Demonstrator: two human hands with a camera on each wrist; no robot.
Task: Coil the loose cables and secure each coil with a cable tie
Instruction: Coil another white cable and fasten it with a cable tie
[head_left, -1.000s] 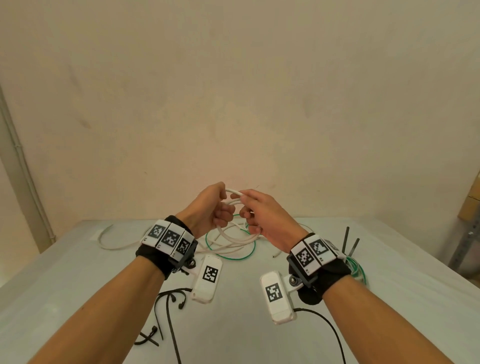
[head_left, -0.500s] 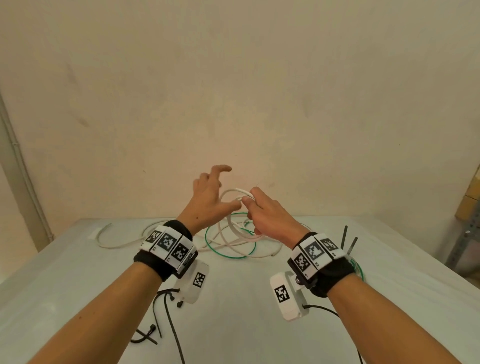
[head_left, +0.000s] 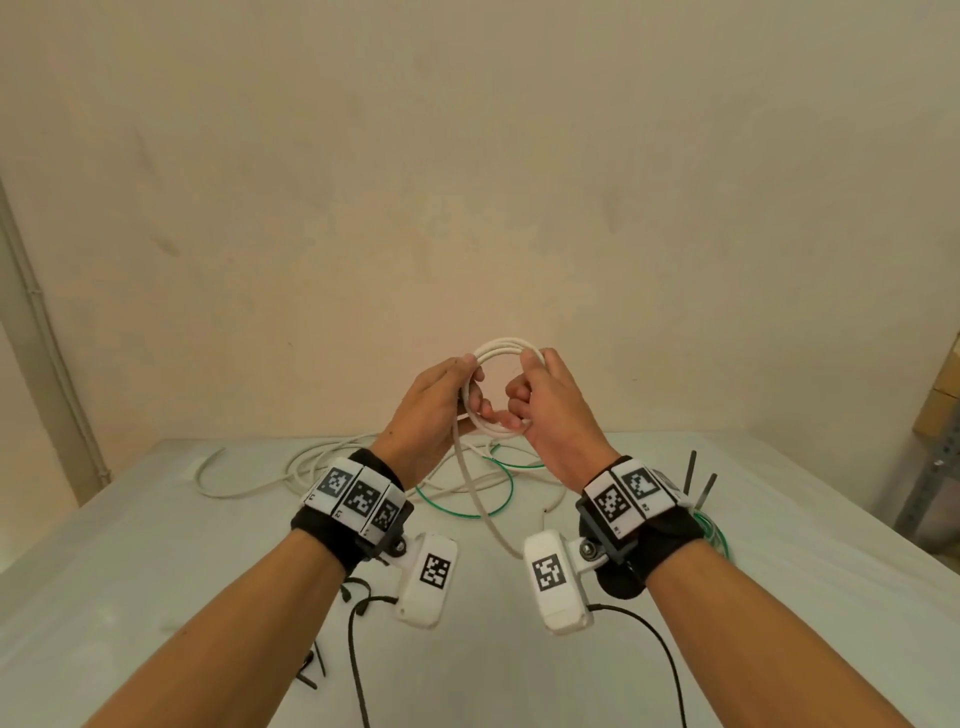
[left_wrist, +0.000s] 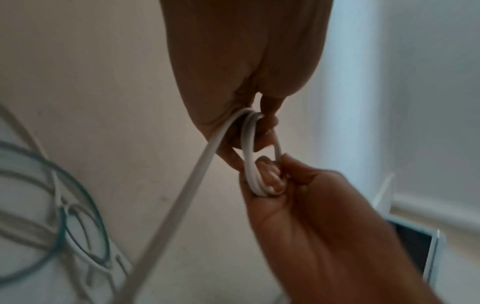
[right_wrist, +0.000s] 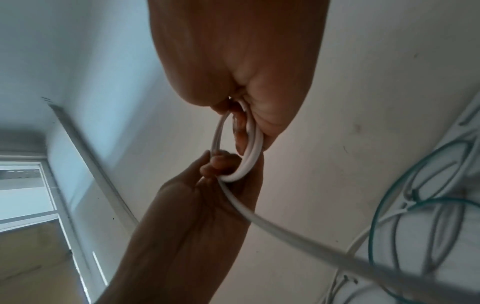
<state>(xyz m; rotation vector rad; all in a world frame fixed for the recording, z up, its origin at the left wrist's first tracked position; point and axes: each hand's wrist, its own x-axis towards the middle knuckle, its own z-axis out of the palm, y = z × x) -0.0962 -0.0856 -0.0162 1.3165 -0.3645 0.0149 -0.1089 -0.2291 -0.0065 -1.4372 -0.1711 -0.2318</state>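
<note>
- Two hands share one small coil (head_left: 501, 387) of white cable, held up in the air above the far middle of the counter (head_left: 156, 545), well clear of its surface.
- Your left hand (head_left: 431, 402) curls its fingers round the coil's left side; your right hand (head_left: 550, 405) pinches the right side and the bottom, so each grip is closed on the cable.
- From the left grip the uncoiled tail (head_left: 480, 499) hangs down and back toward the near edge, so the left hand is the nearer one to the slack; in my judgement the next loop has to come up along that line.
- Only the head view shows the coil as a ring, standing upright and facing you.
- Wrist views show it edge-on, with several turns stacked under the right fingers (left_wrist: 270, 179), and the green cable (right_wrist: 415, 205) lying on the counter below.
</note>
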